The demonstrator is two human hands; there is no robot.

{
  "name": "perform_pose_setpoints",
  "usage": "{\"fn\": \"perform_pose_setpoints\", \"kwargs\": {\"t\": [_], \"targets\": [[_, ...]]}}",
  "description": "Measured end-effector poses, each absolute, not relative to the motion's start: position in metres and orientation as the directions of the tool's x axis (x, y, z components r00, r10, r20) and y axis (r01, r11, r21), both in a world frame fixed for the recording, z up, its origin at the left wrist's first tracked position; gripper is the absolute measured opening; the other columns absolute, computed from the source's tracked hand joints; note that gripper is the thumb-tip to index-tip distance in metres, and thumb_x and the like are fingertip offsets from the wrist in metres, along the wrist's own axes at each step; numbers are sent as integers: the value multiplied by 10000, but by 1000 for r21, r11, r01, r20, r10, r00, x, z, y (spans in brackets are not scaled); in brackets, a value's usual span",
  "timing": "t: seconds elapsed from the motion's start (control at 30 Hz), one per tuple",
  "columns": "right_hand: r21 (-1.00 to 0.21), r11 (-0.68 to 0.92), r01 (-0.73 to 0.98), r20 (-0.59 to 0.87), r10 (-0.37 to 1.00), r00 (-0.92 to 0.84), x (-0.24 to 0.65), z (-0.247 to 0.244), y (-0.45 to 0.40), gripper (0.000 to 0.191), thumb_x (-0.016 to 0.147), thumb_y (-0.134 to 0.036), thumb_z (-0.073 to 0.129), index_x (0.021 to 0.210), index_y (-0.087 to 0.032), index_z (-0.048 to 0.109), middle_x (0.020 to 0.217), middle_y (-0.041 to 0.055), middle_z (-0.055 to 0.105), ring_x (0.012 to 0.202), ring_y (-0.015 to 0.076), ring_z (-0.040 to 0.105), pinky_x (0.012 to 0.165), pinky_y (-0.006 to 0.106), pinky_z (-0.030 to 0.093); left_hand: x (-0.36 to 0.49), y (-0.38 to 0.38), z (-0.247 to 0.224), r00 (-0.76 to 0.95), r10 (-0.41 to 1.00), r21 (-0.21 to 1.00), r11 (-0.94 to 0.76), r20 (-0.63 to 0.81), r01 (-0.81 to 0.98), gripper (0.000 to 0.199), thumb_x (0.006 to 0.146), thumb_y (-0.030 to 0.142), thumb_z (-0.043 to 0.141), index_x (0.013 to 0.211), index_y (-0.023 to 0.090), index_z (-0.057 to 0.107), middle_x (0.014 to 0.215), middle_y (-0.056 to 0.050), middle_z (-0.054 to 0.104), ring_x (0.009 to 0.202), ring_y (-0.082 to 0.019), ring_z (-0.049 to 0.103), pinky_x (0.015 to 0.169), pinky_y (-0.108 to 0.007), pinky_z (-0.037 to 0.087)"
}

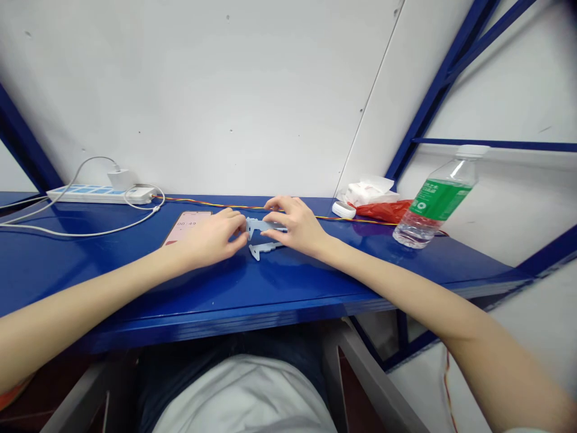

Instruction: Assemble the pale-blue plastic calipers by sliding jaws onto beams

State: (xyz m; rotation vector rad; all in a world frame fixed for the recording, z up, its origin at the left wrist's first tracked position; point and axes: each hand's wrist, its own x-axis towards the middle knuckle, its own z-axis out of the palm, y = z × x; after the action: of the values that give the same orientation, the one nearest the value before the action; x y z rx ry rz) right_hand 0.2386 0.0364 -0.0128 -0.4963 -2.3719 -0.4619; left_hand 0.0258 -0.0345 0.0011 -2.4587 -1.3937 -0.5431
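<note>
Two pale grey-blue calipers are on the blue table, one behind the other. My left hand (216,237) has its thumb and fingers closed at the jaw end of the rear caliper (256,226). Over the other end of that caliper, my right hand (297,225) curves its thumb and fingers around the beam, and part of the beam is hidden by it. The front caliper (261,248) lies just before them, its jaws toward the left and its far end under my right hand. A phone (184,226) showing a timer lies partly behind my left hand.
A power strip (97,193) with a white charger (121,178) and cables is at the back left. At the right stand a water bottle (435,201), a tissue pack (370,191), a red bag (383,210) and a small white device (344,210). Thin wires run along the back.
</note>
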Motion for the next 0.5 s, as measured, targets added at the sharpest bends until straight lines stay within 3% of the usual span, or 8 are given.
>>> {"fn": "perform_pose_setpoints", "kwargs": {"t": [0.17, 0.3, 0.5], "targets": [[114, 875, 471, 599, 318, -735, 240, -14, 40, 151, 810, -328, 651, 834, -179, 661, 1045, 89, 595, 937, 203, 553, 853, 373, 392, 24, -30, -3, 503, 758, -163, -482, 416, 861, 205, 855, 231, 395, 793, 191, 586, 817, -41, 647, 830, -198, 584, 693, -297, 473], [43, 880, 472, 452, 404, -795, 245, -15, 48, 176, 814, -363, 643, 850, -194, 678, 1060, 79, 595, 922, 203, 560, 835, 378, 407, 9, -14, -10, 508, 769, -271, -431, 388, 861, 204, 853, 267, 422, 877, 186, 608, 912, -74, 652, 923, -241, 573, 725, -335, 484], [53, 850, 525, 359, 474, -804, 243, -14, 40, 214, 834, -387, 618, 835, -181, 679, 1073, 87, 600, 944, 224, 557, 832, 388, 412, 0, 0, -14, 453, 851, -282, -382, 264, 880, 272, 867, 329, 441, 986, 164, 622, 1026, -96, 636, 1011, -260, 561, 806, -359, 481]]}}
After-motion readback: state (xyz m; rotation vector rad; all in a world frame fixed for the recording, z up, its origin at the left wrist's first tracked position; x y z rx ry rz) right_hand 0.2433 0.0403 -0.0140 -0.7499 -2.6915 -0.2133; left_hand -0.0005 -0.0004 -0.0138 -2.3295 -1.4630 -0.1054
